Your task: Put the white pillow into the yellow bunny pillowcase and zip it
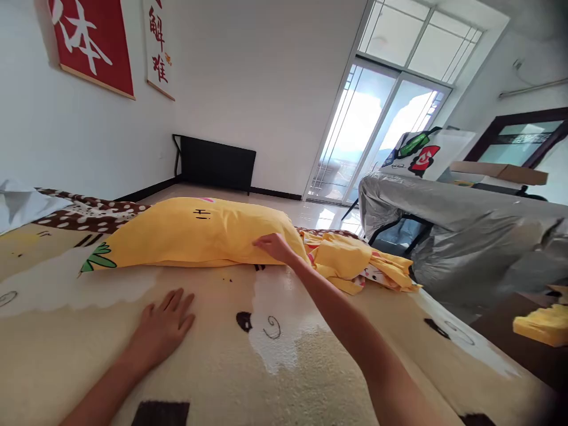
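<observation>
A plump yellow pillow (222, 234) with a green leaf print at its left corner lies across the far part of the bed. My right hand (273, 245) reaches over to the pillow's right part, fingers closed in a pinch on its yellow cloth; the fingertips are only partly visible. Flat on the cream blanket (213, 355), in front of the pillow, rests my left hand (166, 325) with its fingers spread and nothing in it. Just right of the pillow is a crumpled yellow cloth (341, 257) with a printed animal face.
A white cloth (26, 204) lies at the left edge of the bed. To the right stands a plastic-covered piece of furniture (470, 219) with a printed bag (426, 154) and boxes on it. Folded yellow cloth (544, 325) sits at the lower right. A black panel (217, 163) leans by the wall.
</observation>
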{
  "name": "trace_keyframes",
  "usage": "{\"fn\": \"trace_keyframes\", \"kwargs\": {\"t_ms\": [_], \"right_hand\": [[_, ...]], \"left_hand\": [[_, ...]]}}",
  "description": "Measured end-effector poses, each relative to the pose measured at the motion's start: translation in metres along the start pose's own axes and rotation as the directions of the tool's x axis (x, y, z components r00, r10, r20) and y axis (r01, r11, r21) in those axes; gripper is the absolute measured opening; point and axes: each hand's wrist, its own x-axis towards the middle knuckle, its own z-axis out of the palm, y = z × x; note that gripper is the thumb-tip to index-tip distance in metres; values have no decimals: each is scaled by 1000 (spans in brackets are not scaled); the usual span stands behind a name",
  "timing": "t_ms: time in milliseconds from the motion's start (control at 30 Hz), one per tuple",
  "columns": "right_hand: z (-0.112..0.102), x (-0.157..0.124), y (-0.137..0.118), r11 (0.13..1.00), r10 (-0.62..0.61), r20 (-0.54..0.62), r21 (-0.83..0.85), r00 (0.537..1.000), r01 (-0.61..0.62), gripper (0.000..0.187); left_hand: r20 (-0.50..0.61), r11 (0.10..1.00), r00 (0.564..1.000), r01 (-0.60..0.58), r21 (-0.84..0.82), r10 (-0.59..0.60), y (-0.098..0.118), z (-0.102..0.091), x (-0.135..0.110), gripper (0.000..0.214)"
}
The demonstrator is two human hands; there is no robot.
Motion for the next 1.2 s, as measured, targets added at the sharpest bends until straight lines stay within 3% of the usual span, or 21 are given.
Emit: {"fn": "trace_keyframes", "kwargs": {"t_ms": [100,200,267,333,433,500,600,667,767,867,967,1033,1100,1133,1200], "right_hand": [[-19,-48,73,951,295,-67,-76,953,-300,43],[-14,-96,127,867,480,-49,-123,876,-482,50],[-2,-120,148,843,525,-3,-136,851,-521,48],[8,-135,159,835,541,27,-135,840,-534,34],[2,-143,171,827,558,32,-109,829,-552,27],[-18,-146,179,822,566,4,-73,824,-564,28],[-63,-157,191,808,586,-107,15,803,-588,28],[-100,-168,197,788,613,-213,102,761,-607,28],[-160,-187,202,756,652,-378,265,657,-598,27],[-218,-204,197,758,651,-514,417,558,-501,31],[-261,-214,169,785,613,-584,527,533,-325,38],[-275,-218,133,795,562,-593,580,577,-177,39],[-273,-224,88,787,488,-587,616,646,-36,38],[-266,-227,65,771,445,-575,636,686,32,37],[-243,-236,23,695,339,-519,700,785,162,35]], "left_hand": [[-45,1000,999,-12,-24,11,-3,6,4,57],[-59,1000,998,2,-18,-3,-5,9,5,57],[-71,1000,997,9,-23,-11,-8,10,6,56],[-99,999,995,5,-39,-9,-13,14,8,55],[-128,996,992,-14,-83,3,-24,24,12,56],[-124,996,992,-20,-83,9,-30,29,15,58],[-181,1000,983,-19,24,23,-31,31,13,55],[-274,986,959,-31,163,76,-26,28,7,52],[-375,943,908,-57,329,185,-12,20,-6,49],[-440,942,859,-127,311,261,13,5,-20,44],[-529,957,801,-275,88,279,62,-22,-38,41],[-555,890,795,-411,-196,245,108,-45,-55,42],[-531,659,813,-538,-526,239,160,-70,-77,56],[-559,516,790,-599,-612,254,184,-81,-88,68],[-628,419,727,-680,-602,277,222,-100,-107,92]]}}
